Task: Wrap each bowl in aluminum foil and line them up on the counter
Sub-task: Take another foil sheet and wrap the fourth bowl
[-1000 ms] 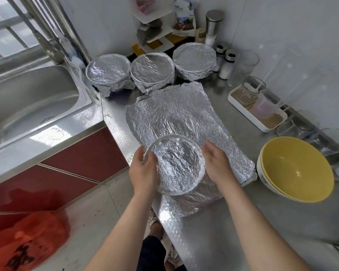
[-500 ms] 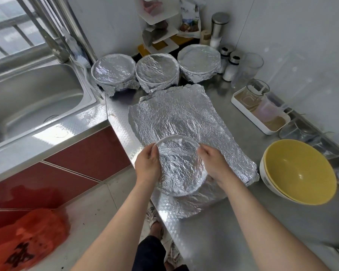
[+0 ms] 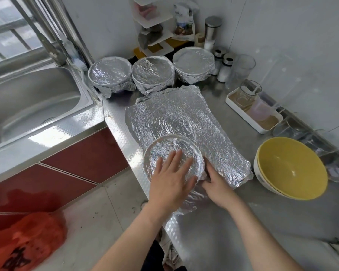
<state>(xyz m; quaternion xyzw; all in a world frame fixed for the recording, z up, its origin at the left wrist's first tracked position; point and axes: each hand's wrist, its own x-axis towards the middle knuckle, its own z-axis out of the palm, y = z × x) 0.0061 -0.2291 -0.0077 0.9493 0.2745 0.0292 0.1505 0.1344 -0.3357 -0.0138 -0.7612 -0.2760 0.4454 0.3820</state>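
Showing 3 wrpd bowls (image 3: pixel 152 75), 1 glass bowl (image 3: pixel 170 143).

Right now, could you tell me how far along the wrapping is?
Done: three wrapped bowls lined up at the back. In hand: left hand flat on the glass bowl on the foil sheet, right hand at the foil beside it. Left: the yellow bowl, unwrapped.

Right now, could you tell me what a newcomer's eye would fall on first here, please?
The big crinkled foil sheet across the counter, with a glass bowl on its near end under the flat left hand; the right hand touches foil beside it. Behind stand three wrapped bowls in a row; a yellow bowl sits at right.
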